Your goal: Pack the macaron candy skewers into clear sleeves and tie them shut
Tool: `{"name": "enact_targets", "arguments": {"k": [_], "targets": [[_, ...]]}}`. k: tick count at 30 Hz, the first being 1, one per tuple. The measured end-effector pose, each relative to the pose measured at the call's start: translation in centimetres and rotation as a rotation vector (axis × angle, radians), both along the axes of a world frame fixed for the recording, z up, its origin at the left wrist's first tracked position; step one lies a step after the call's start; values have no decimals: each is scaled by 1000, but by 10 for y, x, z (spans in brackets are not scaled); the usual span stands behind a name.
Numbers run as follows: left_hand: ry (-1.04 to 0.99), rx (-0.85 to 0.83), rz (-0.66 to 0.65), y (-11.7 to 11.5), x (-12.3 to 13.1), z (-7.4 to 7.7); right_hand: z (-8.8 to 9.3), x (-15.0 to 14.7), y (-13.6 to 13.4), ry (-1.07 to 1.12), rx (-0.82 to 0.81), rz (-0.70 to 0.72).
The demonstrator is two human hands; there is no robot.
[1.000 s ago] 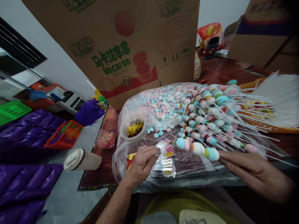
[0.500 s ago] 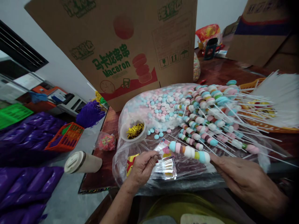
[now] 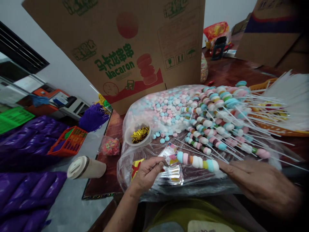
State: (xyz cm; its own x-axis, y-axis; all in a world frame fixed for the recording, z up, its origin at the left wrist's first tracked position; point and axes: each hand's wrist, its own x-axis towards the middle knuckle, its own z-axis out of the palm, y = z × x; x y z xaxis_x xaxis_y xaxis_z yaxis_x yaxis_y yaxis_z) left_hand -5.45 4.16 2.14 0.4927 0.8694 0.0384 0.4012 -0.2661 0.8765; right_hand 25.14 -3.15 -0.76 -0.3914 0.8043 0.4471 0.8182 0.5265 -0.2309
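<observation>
A marshmallow skewer (image 3: 198,161), with pink, blue, white and yellow-green pieces in a row, lies nearly level across the front of the table. My right hand (image 3: 262,182) is closed around its stick end, just past the last white piece. The fingers of my left hand (image 3: 148,172) pinch a small printed packaging bag (image 3: 171,158) at the skewer's other end. Bag and blue end piece meet there; whether the tip is inside, I cannot tell. Below lies a stack of silvery bags (image 3: 172,176). Beyond my right hand rests a pile of finished-looking marshmallow skewers (image 3: 217,120).
Loose marshmallows (image 3: 169,108) lie on plastic sheeting beside a bowl (image 3: 129,141) of gold twist ties. A large cardboard box (image 3: 145,48) stands behind. White sticks (image 3: 289,100) fill an orange basket at right. A lidded cup (image 3: 88,167) stands near the left edge.
The skewer has shifted slightly right and down, together with my right hand. The printed bag in my left fingers now shows against the skewer's blue end. My left hand has barely moved.
</observation>
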Motion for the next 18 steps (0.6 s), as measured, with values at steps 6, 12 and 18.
{"name": "enact_targets", "arguments": {"k": [6, 12, 18], "targets": [[127, 32, 1, 2, 11, 3, 18, 16, 14, -330, 160, 103], [166, 1, -145, 0, 15, 0, 19, 16, 19, -304, 83, 106], [95, -219, -137, -1, 26, 2, 20, 13, 21, -225, -38, 178]]}}
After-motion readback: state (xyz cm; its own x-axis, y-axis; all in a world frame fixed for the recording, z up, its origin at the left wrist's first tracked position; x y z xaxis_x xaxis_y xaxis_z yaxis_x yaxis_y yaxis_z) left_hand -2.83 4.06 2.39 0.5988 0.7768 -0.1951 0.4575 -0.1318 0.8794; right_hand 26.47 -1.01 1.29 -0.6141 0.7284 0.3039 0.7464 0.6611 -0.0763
